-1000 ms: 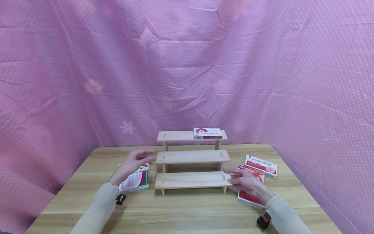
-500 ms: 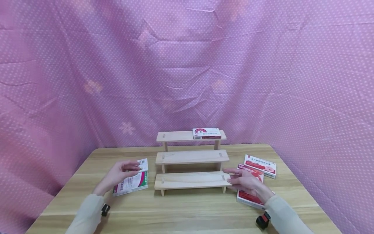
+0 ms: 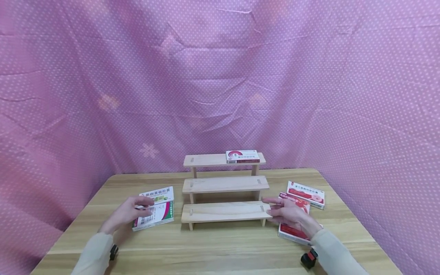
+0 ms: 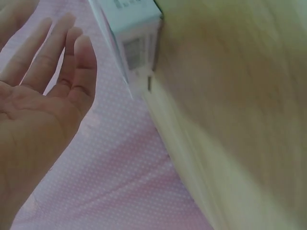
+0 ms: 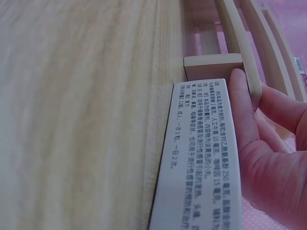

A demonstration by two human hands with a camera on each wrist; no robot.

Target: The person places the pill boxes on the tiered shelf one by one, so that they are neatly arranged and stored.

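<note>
A three-step wooden display stand [image 3: 225, 185] stands mid-table, with a white and red medicine box [image 3: 242, 156] on its top step. My right hand [image 3: 292, 214] grips the right end of its lowest step; in the right wrist view, thumb and fingers [image 5: 283, 103] lie on either side of the board's end. At left my left hand [image 3: 127, 212] hovers over two medicine boxes, a white and green one [image 3: 166, 194] and a white, magenta and green one [image 3: 161, 215]. Its fingers [image 4: 45, 67] are loosely extended and hold nothing, apart from a box's end [image 4: 136, 48] in the left wrist view.
Beside the right hand lie several red and white medicine boxes: one at the back [image 3: 306, 194], a red one [image 3: 302, 202] partly under the hand, and one nearer [image 3: 292, 233]. Pink dotted cloth [image 3: 220, 76] hangs behind the wooden table [image 3: 206, 256].
My left hand has moved left and toward me, away from the stand, uncovering the white and green box. The right hand stays at the lowest step's end.
</note>
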